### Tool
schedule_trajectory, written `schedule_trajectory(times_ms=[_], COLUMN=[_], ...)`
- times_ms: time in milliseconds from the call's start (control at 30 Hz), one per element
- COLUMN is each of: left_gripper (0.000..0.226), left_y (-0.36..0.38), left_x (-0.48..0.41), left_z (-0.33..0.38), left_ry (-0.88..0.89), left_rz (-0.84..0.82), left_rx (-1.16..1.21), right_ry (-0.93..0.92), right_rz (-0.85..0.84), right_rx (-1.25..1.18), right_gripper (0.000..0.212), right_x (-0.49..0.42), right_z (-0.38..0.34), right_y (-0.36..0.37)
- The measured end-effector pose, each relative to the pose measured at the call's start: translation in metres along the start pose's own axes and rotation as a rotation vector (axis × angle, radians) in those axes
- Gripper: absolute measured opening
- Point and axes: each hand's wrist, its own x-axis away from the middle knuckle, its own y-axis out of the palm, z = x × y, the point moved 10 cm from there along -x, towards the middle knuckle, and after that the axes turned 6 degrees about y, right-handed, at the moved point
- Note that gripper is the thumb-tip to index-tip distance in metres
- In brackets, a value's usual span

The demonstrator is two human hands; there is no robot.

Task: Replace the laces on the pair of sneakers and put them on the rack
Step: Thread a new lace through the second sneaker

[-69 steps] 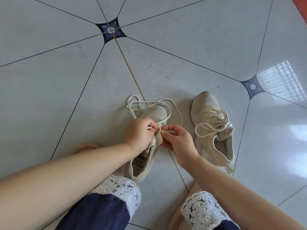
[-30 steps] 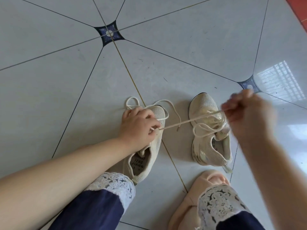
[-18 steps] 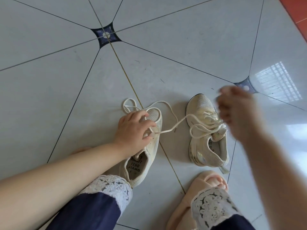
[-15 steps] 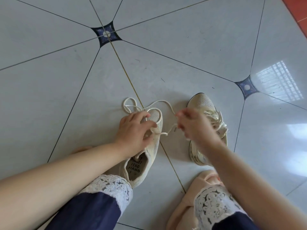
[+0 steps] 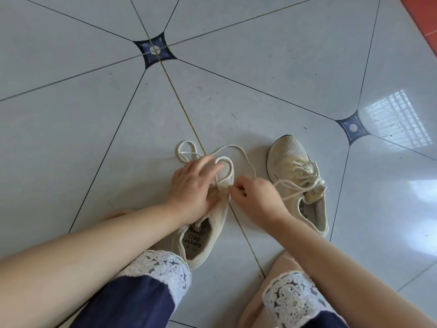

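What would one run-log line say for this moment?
left hand: presses beige mesh sneaker | right hand: pinches cream lace at its eyelets | second beige sneaker: laced, on grey tiled floor

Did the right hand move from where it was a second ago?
Yes. The right hand came back down and left, from near the dark floor diamond, across the laced sneaker, to pinch the lace at the other sneaker.

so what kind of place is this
Likely indoors at home, down on the floor: glossy pale grey floor tiles, a dark blue diamond inset at their corners, and a barred window's reflection.
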Motion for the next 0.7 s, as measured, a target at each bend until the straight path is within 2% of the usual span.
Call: schedule_trajectory(times_ms=[67, 167, 267, 400, 467, 600, 700], left_gripper=[0.073, 0.083, 0.083, 0.081, 0.079, 0.071, 0.061], left_y=[0.003, 0.006, 0.004, 0.0, -0.002, -0.007, -0.014], left_x=[0.0, 0.001, 0.001, -0.001, -0.003, 0.0, 0.006], left_z=[-0.004, -0.008, -0.004, -0.008, -0.007, -0.005, -0.013], left_ry=[-0.028, -0.07, -0.043, -0.057, -0.038, -0.011, -0.042], left_rz=[-0.022, -0.033, -0.01, 0.009, 0.029, 0.08, 0.122], left_rx=[0.002, 0.02, -0.018, -0.017, -0.017, 0.048, 0.14], right_ry=[0.064, 0.162, 0.091, -0.073, -0.031, 0.158, 0.176], right_rz=[0.126, 0.264, 0.377, 0.414, 0.359, 0.263, 0.211], right_rx=[-0.153, -0.519, -0.845, -1.028, -0.991, -0.669, -0.514], right_gripper=[0.033, 0.033, 0.029, 0.03, 0.028, 0.033, 0.033], right_x=[-0.001, 0.004, 0.016, 0.032, 0.027, 0.007, 0.004], right_z=[0.006, 0.015, 0.002, -0.019, -0.015, 0.012, 0.017], right_y=[-0.034, -0.085, -0.141, -0.168, -0.156, -0.123, -0.098])
